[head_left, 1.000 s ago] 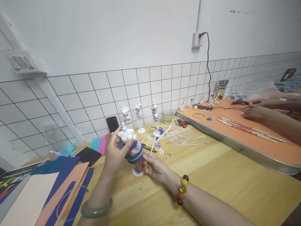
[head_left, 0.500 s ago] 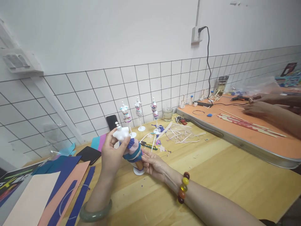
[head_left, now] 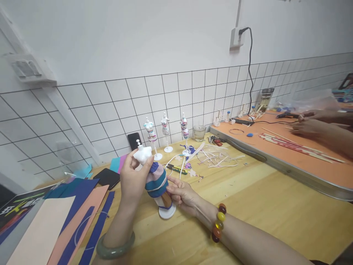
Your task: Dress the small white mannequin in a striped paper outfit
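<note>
My left hand (head_left: 134,176) is wrapped round the upper body of a miniature white dress form (head_left: 142,154), just below its shoulders. The form tilts, its round white base (head_left: 167,211) at or close to the wooden table. It wears a layered skirt (head_left: 158,183) in dark blue, pale lilac and teal, with a thin white band. My right hand (head_left: 183,195) pinches the skirt's lower right edge between thumb and fingers; the fingertips are partly hidden. Below the hem a brown and a white part show, with a dark blue edge.
Several small decorated dress forms (head_left: 150,132) stand by the wall grid beside a glass (head_left: 199,133). A cutter (head_left: 177,169) and pale strips (head_left: 215,156) lie behind my hands. Coloured sheets (head_left: 41,228) and a black phone (head_left: 107,178) are left. Another person's hands (head_left: 311,123) are above an orange mat (head_left: 275,147).
The view has turned slightly left, so the background sits further right. The dress form's base has shifted lower and shows more fully below the skirt. Both hands keep their hold.
</note>
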### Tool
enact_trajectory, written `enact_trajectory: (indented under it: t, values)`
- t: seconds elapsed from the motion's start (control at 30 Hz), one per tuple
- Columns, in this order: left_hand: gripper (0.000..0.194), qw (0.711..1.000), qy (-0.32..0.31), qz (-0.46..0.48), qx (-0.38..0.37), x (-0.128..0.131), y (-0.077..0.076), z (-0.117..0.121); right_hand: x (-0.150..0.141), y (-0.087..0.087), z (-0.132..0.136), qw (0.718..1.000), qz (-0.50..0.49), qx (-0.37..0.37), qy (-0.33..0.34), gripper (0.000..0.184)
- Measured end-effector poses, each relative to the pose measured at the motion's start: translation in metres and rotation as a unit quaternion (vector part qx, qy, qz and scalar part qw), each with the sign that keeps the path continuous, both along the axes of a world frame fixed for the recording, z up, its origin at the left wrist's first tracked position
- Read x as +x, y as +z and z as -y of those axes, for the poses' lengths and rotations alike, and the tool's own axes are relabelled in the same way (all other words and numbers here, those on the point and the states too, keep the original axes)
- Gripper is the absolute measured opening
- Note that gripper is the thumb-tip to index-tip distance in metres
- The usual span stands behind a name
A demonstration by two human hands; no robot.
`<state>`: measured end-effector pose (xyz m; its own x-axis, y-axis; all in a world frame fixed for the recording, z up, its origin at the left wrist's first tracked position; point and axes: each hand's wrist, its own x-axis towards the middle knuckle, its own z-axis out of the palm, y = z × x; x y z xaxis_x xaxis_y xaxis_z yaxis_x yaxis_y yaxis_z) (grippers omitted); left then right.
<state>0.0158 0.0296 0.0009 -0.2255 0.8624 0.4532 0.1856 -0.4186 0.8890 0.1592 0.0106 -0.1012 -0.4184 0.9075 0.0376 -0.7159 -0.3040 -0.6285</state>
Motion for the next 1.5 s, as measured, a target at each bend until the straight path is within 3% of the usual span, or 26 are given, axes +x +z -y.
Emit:
enact_trajectory:
  t: [0.23, 0.5, 0.9, 1.1, 1.33, 1.5]
  values:
    - [0.053, 1.000, 0.007, -0.011, 0.001, 0.004, 0.003, 0.006, -0.003, 0.005, 0.008, 1.000, 0.026, 0.003, -0.007, 0.063]
    - [0.047, 0.998, 0.034, -0.049, 0.015, 0.010, 0.010, 0.015, -0.008, 0.001, 0.010, 0.996, 0.068, 0.003, -0.064, 0.083]
    - [0.044, 0.997, 0.032, -0.060, 0.043, 0.016, 0.005, 0.020, -0.014, 0.004, 0.021, 0.985, 0.133, 0.047, -0.095, 0.090]
    - [0.042, 0.997, 0.036, -0.045, 0.044, 0.016, 0.004, 0.019, -0.015, -0.002, 0.019, 0.983, 0.148, 0.027, -0.101, 0.108]
    - [0.035, 0.995, 0.047, -0.066, 0.065, 0.022, 0.002, 0.022, -0.020, -0.003, 0.022, 0.981, 0.154, 0.063, -0.098, 0.088]
    - [0.036, 0.996, 0.042, -0.059, 0.057, 0.021, 0.002, 0.022, -0.020, -0.004, 0.023, 0.981, 0.158, 0.052, -0.104, 0.096]
